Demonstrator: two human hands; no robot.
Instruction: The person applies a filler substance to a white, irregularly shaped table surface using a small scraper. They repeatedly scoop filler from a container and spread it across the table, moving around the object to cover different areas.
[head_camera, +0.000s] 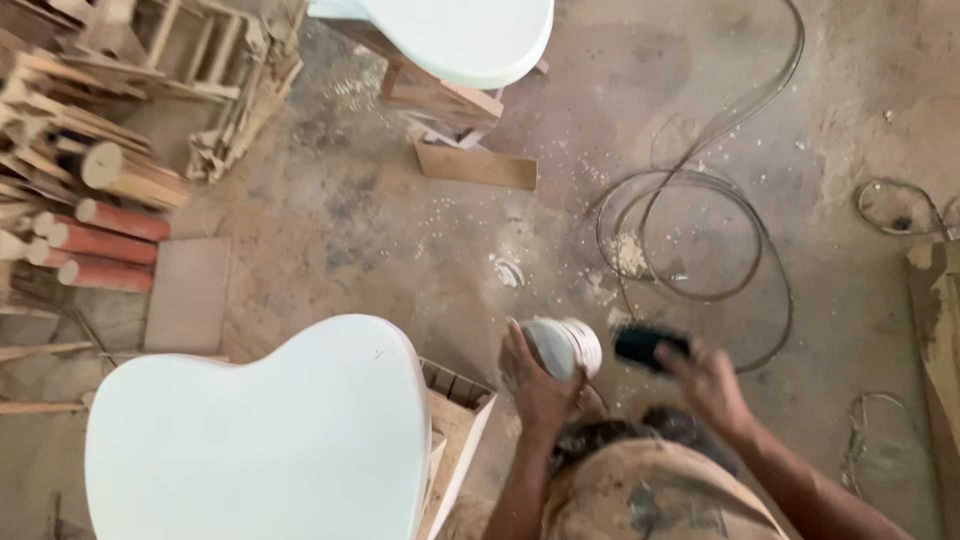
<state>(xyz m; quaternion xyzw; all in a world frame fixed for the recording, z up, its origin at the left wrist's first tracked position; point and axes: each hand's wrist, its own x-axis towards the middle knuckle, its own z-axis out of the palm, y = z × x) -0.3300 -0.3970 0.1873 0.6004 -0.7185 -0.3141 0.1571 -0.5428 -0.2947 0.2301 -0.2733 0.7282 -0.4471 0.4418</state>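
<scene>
My left hand (535, 385) grips a small white can (568, 345), tilted on its side at waist height. My right hand (708, 385) holds a black brush-like tool (650, 346) just to the right of the can's mouth, blurred by motion. A pale painted heart-shaped panel (260, 435) lies to my left on a wooden frame (455, 430). My dusty trousers fill the bottom middle.
A second pale panel (455, 35) rests on a wooden stand at the top. Loops of cable (690, 235) lie on the dusty floor to the right. Round wooden posts (105, 245) and stacked timber sit at the left. A flat board (188, 295) lies beside them.
</scene>
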